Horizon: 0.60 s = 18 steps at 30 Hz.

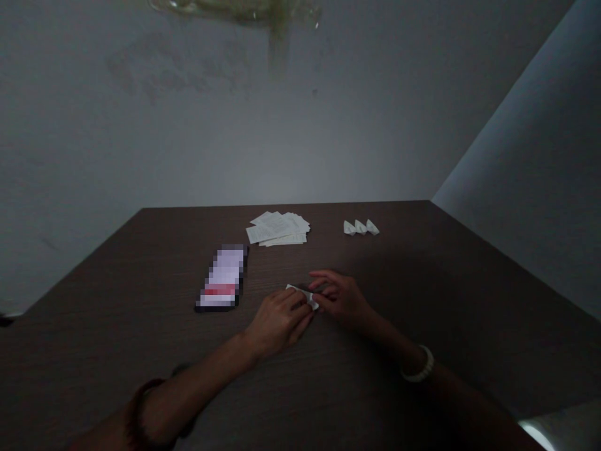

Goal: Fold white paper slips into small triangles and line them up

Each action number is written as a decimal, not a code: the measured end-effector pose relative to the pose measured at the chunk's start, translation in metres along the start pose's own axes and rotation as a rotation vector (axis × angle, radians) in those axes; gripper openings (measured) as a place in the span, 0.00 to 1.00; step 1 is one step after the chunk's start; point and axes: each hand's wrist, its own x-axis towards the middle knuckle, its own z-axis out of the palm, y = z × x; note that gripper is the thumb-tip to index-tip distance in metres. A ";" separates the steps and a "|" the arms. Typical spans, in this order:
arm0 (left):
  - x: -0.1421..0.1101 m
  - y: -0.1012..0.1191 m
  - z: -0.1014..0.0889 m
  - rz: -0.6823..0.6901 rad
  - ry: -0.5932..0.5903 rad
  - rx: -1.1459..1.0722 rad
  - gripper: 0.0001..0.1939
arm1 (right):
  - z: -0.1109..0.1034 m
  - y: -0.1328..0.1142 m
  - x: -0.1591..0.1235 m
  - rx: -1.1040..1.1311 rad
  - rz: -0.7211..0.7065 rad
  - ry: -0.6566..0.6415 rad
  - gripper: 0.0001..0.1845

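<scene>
A small folded piece of white paper (313,304) is between my two hands, low over the table's middle. My left hand (278,318) holds it from the left, its curled fingers covering much of the paper. At the right end my right hand (342,299) grips the paper's edge near the thumb, with the index finger raised and stretched leftward. The exact fold is hidden by my fingers. Beyond, to the right, stand several small folded paper pieces (360,227) in a row. A loose pile of printed paper slips (279,228) lies farther back, left of them.
A phone (222,275) with a lit, blurred screen lies left of my hands on the dark wooden table (141,269). The table's far edge meets a grey wall (291,144). Another wall surface (530,175) slants along the right side.
</scene>
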 end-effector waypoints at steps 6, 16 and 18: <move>0.001 -0.006 0.003 -0.030 -0.055 -0.117 0.10 | -0.014 0.002 -0.006 -0.362 -0.255 0.016 0.15; 0.007 -0.004 0.001 -0.209 -0.055 -0.293 0.06 | -0.030 -0.006 -0.017 -0.642 -0.462 -0.237 0.11; 0.007 -0.003 0.002 -0.236 -0.055 -0.302 0.06 | -0.029 -0.007 -0.017 -0.650 -0.458 -0.255 0.11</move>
